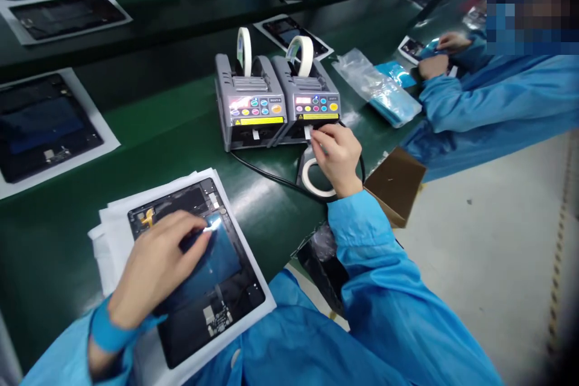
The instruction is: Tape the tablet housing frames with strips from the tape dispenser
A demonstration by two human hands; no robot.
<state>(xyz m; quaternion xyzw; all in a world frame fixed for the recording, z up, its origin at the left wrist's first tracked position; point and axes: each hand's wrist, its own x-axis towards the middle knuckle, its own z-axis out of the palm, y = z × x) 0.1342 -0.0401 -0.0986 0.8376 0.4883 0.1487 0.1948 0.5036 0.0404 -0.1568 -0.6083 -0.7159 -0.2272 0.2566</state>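
My left hand [165,259] is over an opened tablet [235,289] that lies on white sheets [111,217]. Its thumb and fingertips come together on a small whitish piece [211,226] at the tablet's blue battery area. My right hand [339,154] pinches the short white tape end [308,132] at the front slot of the right tape dispenser [312,96]. A second dispenser [253,105] stands directly to its left, with another tape end [256,134] sticking out. A roll of white tape [310,178] is partly hidden below my right hand.
More opened tablets [43,123] on white sheets are at the left and back. Plastic bags [384,93] lie right of the dispensers. A cardboard box [395,187] is at the table's right edge. Another person's hands [436,63] work at the upper right. A black cable [266,174] crosses the green table [181,142].
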